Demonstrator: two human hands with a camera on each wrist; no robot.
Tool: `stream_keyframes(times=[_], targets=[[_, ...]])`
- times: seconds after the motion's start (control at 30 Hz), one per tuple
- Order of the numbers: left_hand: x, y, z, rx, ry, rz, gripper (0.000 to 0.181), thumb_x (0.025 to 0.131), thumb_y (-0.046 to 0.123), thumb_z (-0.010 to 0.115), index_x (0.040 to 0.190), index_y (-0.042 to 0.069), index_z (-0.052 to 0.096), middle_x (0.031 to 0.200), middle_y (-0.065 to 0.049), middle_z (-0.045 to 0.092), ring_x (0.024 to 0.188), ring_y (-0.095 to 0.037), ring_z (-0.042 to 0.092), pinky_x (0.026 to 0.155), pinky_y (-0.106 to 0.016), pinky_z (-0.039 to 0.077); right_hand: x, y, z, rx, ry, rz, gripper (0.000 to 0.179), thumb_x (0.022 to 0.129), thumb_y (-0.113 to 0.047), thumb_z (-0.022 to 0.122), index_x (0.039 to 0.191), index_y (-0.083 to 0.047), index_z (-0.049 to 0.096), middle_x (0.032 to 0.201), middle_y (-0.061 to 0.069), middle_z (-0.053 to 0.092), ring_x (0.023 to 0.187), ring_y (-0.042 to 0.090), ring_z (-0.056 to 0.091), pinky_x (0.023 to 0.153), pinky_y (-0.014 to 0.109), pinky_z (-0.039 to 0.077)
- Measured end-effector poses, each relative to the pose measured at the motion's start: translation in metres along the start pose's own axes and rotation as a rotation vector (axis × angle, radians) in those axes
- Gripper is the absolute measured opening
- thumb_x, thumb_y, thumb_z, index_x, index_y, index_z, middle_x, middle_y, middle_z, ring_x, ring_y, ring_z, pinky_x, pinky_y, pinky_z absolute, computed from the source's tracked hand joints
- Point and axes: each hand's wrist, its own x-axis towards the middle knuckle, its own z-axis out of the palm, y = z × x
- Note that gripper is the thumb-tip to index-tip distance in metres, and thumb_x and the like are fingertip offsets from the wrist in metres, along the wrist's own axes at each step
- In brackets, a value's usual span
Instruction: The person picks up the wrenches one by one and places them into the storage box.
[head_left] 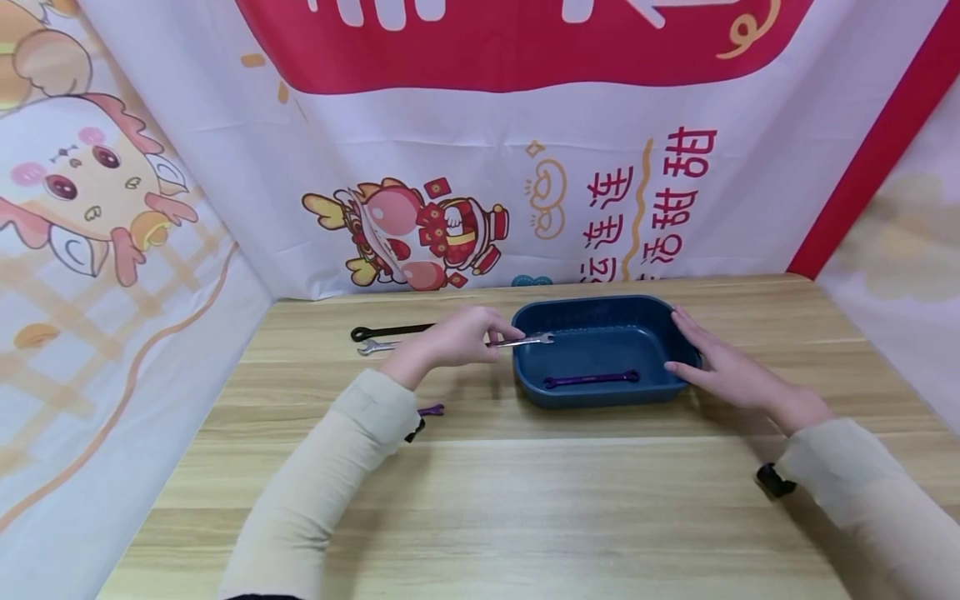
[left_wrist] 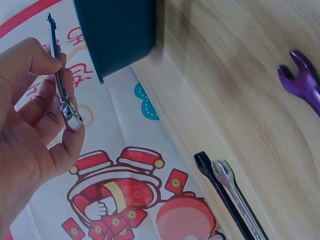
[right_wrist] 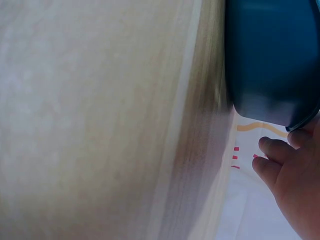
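My left hand (head_left: 468, 335) pinches a silver wrench (head_left: 534, 340) between thumb and fingers, its open end over the left rim of a dark blue plastic basin (head_left: 600, 398). In the left wrist view, the wrench (left_wrist: 60, 82) lies along the fingers, apart from the basin. On the basin's floor rests a purple wrench (head_left: 592, 379). My right hand (head_left: 723, 367) holds the basin's right end, thumb over the rim; in the right wrist view, two fingertips (right_wrist: 270, 147) show outside the wall.
Left of the basin, a black wrench (head_left: 390, 331) and another silver wrench (head_left: 377, 347) lie side by side on the wooden table (head_left: 570, 508). Another purple wrench (head_left: 432, 410) is partly hidden by my left sleeve. A printed cloth (head_left: 480, 133) hangs behind the table.
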Motion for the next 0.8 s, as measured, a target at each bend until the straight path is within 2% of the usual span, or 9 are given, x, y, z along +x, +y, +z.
stream_keyframes(times=[0.13, 0.43, 0.63, 0.8], targets=[[0.005, 0.003, 0.002, -0.012, 0.008, 0.009, 0.037, 0.091, 0.000, 0.068, 0.127, 0.009, 0.074, 0.113, -0.005, 0.070, 0.091, -0.017, 0.060, 0.073, -0.026, 0.052, -0.001, -0.001, -0.001, 0.010, 0.001, -0.002, 0.093, 0.103, -0.045, 0.059, 0.165, -0.013, -0.001, 0.170, 0.016, -0.003, 0.152, 0.048, 0.006, 0.111, 0.071, 0.021], [0.016, 0.005, 0.007, -0.027, 0.012, 0.016, 0.032, 0.095, 0.009, 0.072, 0.127, 0.009, 0.074, 0.113, -0.008, 0.071, 0.092, -0.019, 0.058, 0.077, -0.027, 0.050, -0.001, -0.001, -0.001, 0.007, -0.001, 0.009, 0.093, 0.102, -0.045, 0.059, 0.165, -0.014, -0.001, 0.171, 0.015, -0.004, 0.152, 0.048, 0.007, 0.110, 0.071, 0.022], [0.022, 0.008, 0.009, -0.044, 0.024, -0.016, 0.036, 0.093, 0.002, 0.071, 0.127, 0.009, 0.074, 0.115, -0.004, 0.070, 0.091, -0.019, 0.058, 0.075, -0.026, 0.051, 0.001, -0.003, -0.001, 0.016, -0.003, 0.013, 0.091, 0.103, -0.043, 0.059, 0.166, -0.014, -0.001, 0.171, 0.015, -0.004, 0.152, 0.048, 0.007, 0.110, 0.072, 0.021], [0.027, 0.014, 0.012, -0.033, 0.007, -0.017, 0.038, 0.092, 0.001, 0.069, 0.129, 0.010, 0.073, 0.114, -0.006, 0.068, 0.089, -0.020, 0.056, 0.071, -0.025, 0.049, 0.001, -0.001, -0.001, 0.006, -0.003, 0.012, 0.092, 0.103, -0.043, 0.059, 0.165, -0.013, -0.001, 0.170, 0.016, -0.004, 0.152, 0.049, 0.007, 0.110, 0.072, 0.021]])
